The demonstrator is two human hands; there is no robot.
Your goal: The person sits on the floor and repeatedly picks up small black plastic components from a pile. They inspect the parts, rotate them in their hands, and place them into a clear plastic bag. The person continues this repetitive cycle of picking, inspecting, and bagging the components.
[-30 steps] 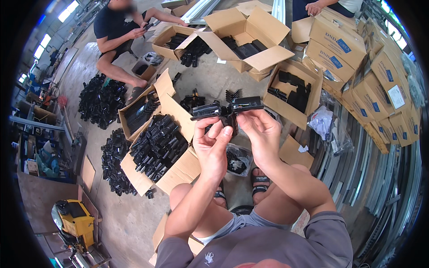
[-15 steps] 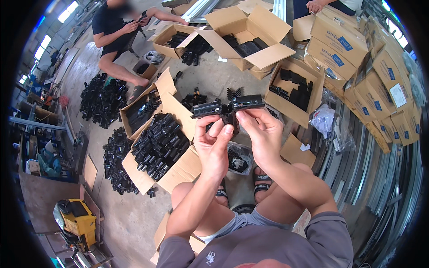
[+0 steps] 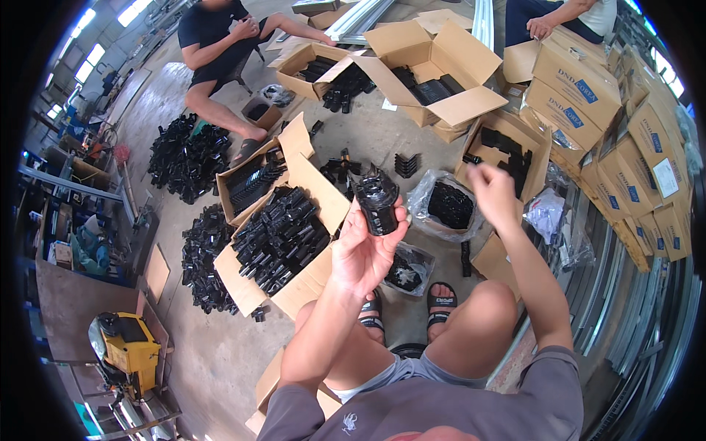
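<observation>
My left hand (image 3: 365,253) is raised in front of me, its fingers closed around a glossy black plastic part (image 3: 376,204). The part is held upright, with jagged, pointed edges at its top. My right hand (image 3: 493,192) is blurred by motion at the near side of an open carton (image 3: 539,165) holding flat black parts (image 3: 501,158). Its fingers are too smeared to show whether anything is in them. Between my hands and just beyond them, a clear plastic bag (image 3: 474,227) is filled with small black pieces (image 3: 448,206).
Left of my hands, an open carton (image 3: 234,278) is heaped with black parts; loose piles (image 3: 191,158) lie beyond. A large open carton (image 3: 471,51) stands farther off. Stacked cartons (image 3: 573,81) and metal profiles (image 3: 625,323) line the right. A co-worker (image 3: 213,44) sits far left, another far right.
My right hand has let go of the black part and swung right to the carton. My left hand keeps the part, now turned upright. The view has shifted slightly.
</observation>
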